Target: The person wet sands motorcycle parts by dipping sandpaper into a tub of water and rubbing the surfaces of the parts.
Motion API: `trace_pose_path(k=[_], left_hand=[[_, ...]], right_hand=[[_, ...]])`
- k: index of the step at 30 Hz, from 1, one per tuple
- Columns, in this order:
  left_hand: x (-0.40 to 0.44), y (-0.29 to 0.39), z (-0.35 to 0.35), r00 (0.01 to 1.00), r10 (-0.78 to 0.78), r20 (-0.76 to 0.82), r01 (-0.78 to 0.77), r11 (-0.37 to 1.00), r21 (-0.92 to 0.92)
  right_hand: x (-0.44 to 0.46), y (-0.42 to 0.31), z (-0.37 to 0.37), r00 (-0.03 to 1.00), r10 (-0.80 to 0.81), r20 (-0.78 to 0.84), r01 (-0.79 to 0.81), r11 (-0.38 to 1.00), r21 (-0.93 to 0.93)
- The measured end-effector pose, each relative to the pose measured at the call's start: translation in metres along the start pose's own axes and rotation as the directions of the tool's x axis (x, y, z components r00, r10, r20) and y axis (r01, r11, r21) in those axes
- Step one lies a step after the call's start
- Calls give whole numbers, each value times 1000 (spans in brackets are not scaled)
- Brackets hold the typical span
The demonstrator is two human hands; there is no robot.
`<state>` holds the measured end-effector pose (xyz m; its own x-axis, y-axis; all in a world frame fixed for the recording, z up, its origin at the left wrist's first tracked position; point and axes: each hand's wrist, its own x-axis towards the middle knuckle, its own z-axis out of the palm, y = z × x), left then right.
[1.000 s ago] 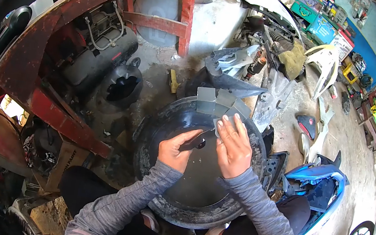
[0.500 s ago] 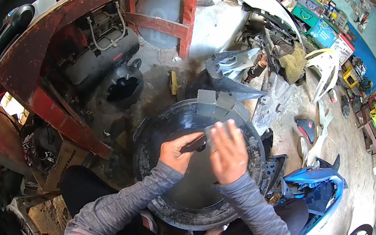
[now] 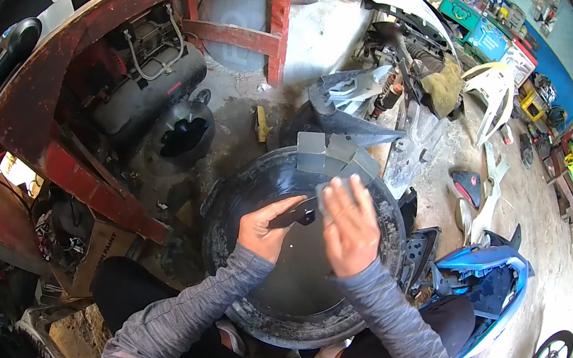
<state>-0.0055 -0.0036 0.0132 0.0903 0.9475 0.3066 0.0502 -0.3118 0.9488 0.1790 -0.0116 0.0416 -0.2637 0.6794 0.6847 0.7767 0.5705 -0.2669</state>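
My left hand [image 3: 263, 228] grips a small black plastic part [image 3: 294, 214] over a round black basin [image 3: 217, 257] of murky grey water [image 3: 302, 273]. Just to the right is my right hand [image 3: 350, 233], its fingers nearly straight and tilted up. Beneath those fingers it holds a small grey piece of sandpaper [image 3: 323, 197], mostly hidden, close to the black part. Whether the two touch is unclear. Several grey squares of similar sheet [image 3: 311, 155] hang over the basin's far rim.
A blue motorcycle fairing [image 3: 482, 269] lies to the right of the basin. Dark and clear plastic panels [image 3: 345, 125] lie beyond it. At left stand a red-framed bench [image 3: 87, 188] and an air compressor [image 3: 146, 86]. A yellow tool [image 3: 262, 124] lies on the floor.
The left hand and black part have shifted slightly left and down. The right hand stays near the same spot, its fingers a little more upright. The whole view has shifted slightly.
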Motion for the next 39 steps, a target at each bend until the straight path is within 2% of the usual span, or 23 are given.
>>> trace_pose_path(k=[2,4,6,8,12,14,16,17,19,22,24,26,29,36,37,39], left_hand=[[2,0,1,999,-50,9,50,998,-34],[0,-2,2,999,-32,5,32,998,-44],[1,-2,0,1000,-17,8,17,999,-45],[2,-1,2,999,-32,18,32,999,-31],[3,-5,2,1000,8,21,-8,1000,8],[2,-7,1,1000,-13,20,14,999,-33],[2,-1,1,999,-20,31,21,999,-44],[2,1,1,999,-25,43,27,998,-52],[2,3,1,999,-24,41,26,998,-50],[2,3,3,999,-17,36,19,999,-42],[2,1,3,999,-13,39,14,999,-34],[2,-2,2,1000,-6,29,6,1000,-27],[1,0,1,1000,-14,23,15,999,-36],[0,6,-2,999,-37,36,38,999,-37],[1,8,-1,998,-40,49,42,999,-35],[1,9,-1,997,-39,61,41,999,-32]], right_hand=[[2,1,-2,999,42,-2,-42,999,23],[-1,-13,-5,998,-37,45,37,999,17],[-3,-12,-2,998,-46,51,43,997,57],[3,0,-3,997,78,-3,-77,996,49],[-4,-16,-7,999,-9,51,7,999,54],[-2,-1,-3,997,71,2,-71,997,30],[4,8,-6,981,194,-30,-190,977,99],[5,9,-8,981,194,-31,-190,977,99],[6,7,-13,947,318,-43,-301,927,224],[7,2,-16,967,251,-40,-241,955,171],[3,-2,-12,994,108,-10,-107,993,55],[-2,-12,-14,999,31,41,-33,998,52],[-3,-3,-7,995,101,-12,-99,992,84],[0,-5,-10,997,82,-12,-82,995,52],[3,-1,-10,990,137,-37,-132,984,117],[1,-10,-16,997,81,-8,-80,995,58]])
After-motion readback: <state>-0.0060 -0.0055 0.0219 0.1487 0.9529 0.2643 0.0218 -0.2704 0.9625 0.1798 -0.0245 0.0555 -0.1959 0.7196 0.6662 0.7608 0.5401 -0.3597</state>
